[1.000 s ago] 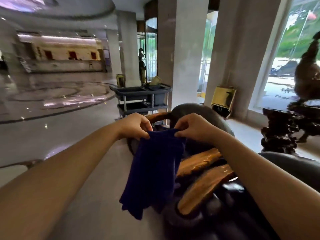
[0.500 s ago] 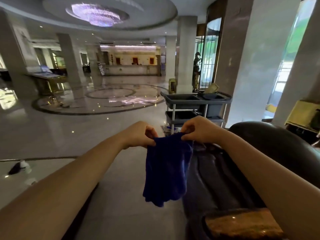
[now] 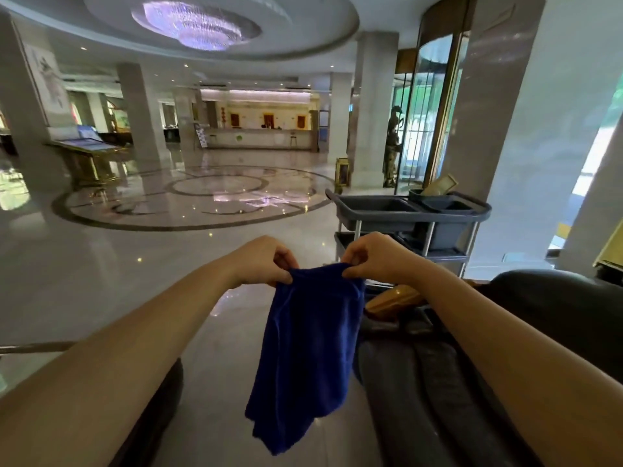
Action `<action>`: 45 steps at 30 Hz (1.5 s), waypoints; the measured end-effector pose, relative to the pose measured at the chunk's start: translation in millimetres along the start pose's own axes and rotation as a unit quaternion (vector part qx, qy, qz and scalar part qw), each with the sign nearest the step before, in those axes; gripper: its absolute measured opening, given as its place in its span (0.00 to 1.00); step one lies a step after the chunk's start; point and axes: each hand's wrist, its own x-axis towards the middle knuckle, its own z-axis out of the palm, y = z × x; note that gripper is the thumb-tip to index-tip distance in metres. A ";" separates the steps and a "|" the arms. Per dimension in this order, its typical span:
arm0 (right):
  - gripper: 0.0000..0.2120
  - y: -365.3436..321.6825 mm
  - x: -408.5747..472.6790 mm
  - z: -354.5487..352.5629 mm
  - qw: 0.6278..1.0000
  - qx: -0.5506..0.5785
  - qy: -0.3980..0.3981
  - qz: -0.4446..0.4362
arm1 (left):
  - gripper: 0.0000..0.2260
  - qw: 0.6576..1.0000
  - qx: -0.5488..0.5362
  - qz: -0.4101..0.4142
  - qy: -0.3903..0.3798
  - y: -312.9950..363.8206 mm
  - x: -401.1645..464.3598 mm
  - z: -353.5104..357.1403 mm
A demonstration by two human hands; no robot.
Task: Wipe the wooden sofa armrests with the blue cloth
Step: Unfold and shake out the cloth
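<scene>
The blue cloth (image 3: 308, 348) hangs in front of me, held up by its top edge. My left hand (image 3: 266, 261) pinches the top left corner and my right hand (image 3: 371, 256) pinches the top right corner, both at chest height with arms stretched forward. Just right of the cloth, a short piece of a wooden sofa armrest (image 3: 394, 299) shows beside my right forearm. The dark sofa (image 3: 556, 305) lies under and behind my right arm; most of its woodwork is hidden.
A grey service cart (image 3: 404, 210) with bins stands ahead on the right, close beyond my hands. Polished lobby floor (image 3: 101, 264) spreads to the left and ahead. Columns and a glass revolving door (image 3: 424, 112) rise behind the cart. A dark rounded seat edge (image 3: 161, 399) sits at lower left.
My view has swung left and upward, away from the sofa's wooden armrests toward the lobby. Both hands keep pinching the cloth's top edge, now slightly wider apart.
</scene>
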 end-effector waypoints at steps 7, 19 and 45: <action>0.04 44.2 144.7 -25.5 0.999 -0.020 0.021 0.040 | 0.07 0.999 0.002 0.034 -0.041 -50.1 148.5 -67.3; 0.05 187.8 385.6 -78.3 0.996 -0.056 0.055 0.049 | 0.07 0.997 0.006 0.069 -0.046 -126.8 437.8 -123.6; 0.05 454.4 826.0 -291.2 0.940 -0.160 0.276 0.119 | 0.07 0.958 0.003 0.276 -0.072 -151.1 1070.9 -262.0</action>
